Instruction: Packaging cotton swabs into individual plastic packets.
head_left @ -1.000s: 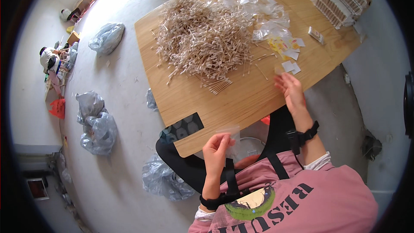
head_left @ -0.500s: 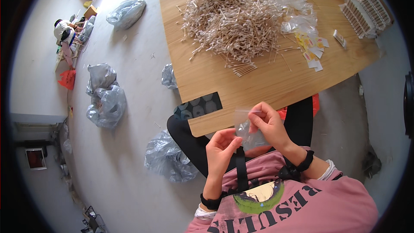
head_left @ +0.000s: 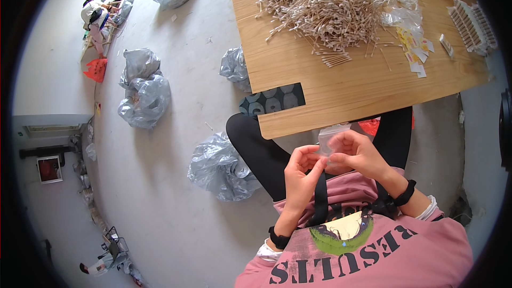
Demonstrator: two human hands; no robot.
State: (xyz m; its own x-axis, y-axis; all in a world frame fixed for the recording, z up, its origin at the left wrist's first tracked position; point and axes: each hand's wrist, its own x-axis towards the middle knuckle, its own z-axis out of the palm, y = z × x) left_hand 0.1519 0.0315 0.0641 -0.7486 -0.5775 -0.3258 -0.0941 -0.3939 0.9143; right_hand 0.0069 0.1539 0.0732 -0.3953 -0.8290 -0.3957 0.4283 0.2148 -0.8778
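A small transparent zip-top plastic bag (head_left: 332, 133) is held between my hands above my lap, just off the table's near edge. My left hand (head_left: 304, 175) is closed, thumb and fingers pinching the bag's lower left part. On the other side, my right hand (head_left: 358, 153) has its fingers curled and pressed on the bag. Whether anything lies inside the bag cannot be made out. Beyond my hands, a large heap of cotton swabs (head_left: 330, 8) covers the far part of the wooden table (head_left: 373, 82), with a small row of swabs (head_left: 335, 58) at its near side.
Crumpled transparent bags (head_left: 400, 8), yellow and white cards (head_left: 413, 48) and packed swab bundles (head_left: 469, 26) lie on the right of the table. A dark patterned panel (head_left: 274, 100) sits at its left corner. Grey plastic sacks (head_left: 144, 98) stand on the floor. A person (head_left: 96, 16) works far left.
My right hand has slid down the bag from its top edge, closer to my left hand. The whole view has shifted, so the table appears higher and farther right.
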